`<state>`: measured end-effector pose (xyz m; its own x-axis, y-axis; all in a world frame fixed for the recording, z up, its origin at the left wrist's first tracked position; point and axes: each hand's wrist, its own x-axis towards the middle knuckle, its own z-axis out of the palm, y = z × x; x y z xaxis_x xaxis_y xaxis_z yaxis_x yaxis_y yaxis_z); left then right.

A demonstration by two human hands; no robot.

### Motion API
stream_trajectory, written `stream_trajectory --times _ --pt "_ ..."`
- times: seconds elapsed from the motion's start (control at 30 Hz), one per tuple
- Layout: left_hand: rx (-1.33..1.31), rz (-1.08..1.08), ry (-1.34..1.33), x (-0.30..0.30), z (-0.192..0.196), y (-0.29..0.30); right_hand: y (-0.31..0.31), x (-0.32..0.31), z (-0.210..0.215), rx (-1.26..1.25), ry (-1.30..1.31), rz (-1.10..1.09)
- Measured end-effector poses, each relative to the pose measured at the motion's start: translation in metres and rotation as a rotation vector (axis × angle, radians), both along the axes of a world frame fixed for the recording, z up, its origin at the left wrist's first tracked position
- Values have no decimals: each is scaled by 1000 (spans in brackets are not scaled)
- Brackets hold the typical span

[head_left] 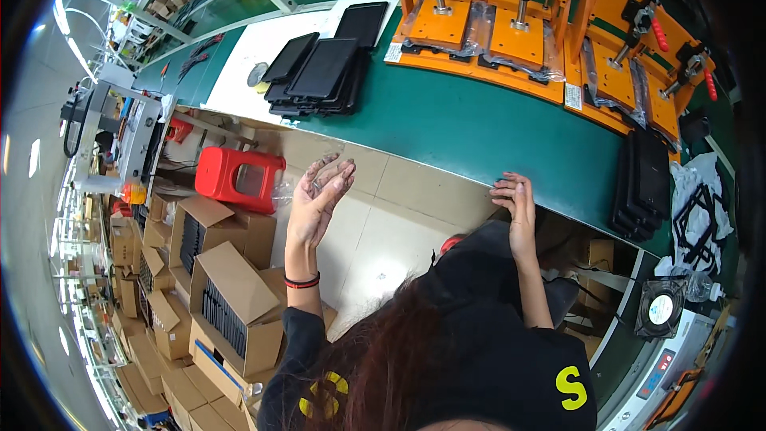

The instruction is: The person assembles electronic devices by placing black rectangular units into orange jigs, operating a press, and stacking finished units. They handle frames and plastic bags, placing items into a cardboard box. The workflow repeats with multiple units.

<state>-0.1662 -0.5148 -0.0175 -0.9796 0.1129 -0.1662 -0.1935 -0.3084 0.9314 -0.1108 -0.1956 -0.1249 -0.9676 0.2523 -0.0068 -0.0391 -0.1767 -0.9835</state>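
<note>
- Plastic film [299, 179], clear, lies across the open, smudged left hand [317, 191], off the bench's near edge.
- Right hand [517, 201] rests loosely curled on the bench [479, 132] edge, holding nothing.

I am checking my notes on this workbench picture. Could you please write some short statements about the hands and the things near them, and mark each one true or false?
1. The left hand is raised, fingers open, holding a thin clear plastic film. True.
2. The right hand rests on the edge of the green bench. True.
3. The red stool stands on top of the bench. False: it stands on the floor, below the bench edge.
4. The dark flat tablets lie stacked on the bench. True.
5. The orange press fixtures sit inside the cardboard boxes. False: they stand on the bench; the boxes are on the floor.
</note>
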Motion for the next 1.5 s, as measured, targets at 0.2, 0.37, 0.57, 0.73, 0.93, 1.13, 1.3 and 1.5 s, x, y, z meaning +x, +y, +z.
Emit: stream_trajectory --times 0.2,0.37,0.57,0.73,0.93,1.13,1.3,1.5 --pt "-380 171 39 16 -23 -9 6 8 -20 -45 35 -20" --pt "-653 179 37 24 -72 -35 8 12 -27 -49 80 -57" --pt "-575 72 -89 36 -107 -37 1 3 -45 -80 57 -8" --pt "-391 91 -127 18 -103 -15 8 13 -31 -45 68 -31" --pt "-189 200 -168 15 -103 -24 4 11 -32 -47 86 -40" --pt "-309 70 -119 18 -96 -23 5 10 -37 -51 67 -13" --pt "-398 30 -134 21 -87 -23 5 13 -31 -28 72 -38" --pt "-238 118 -152 14 -120 -46 7 15 -31 -49 99 -37"
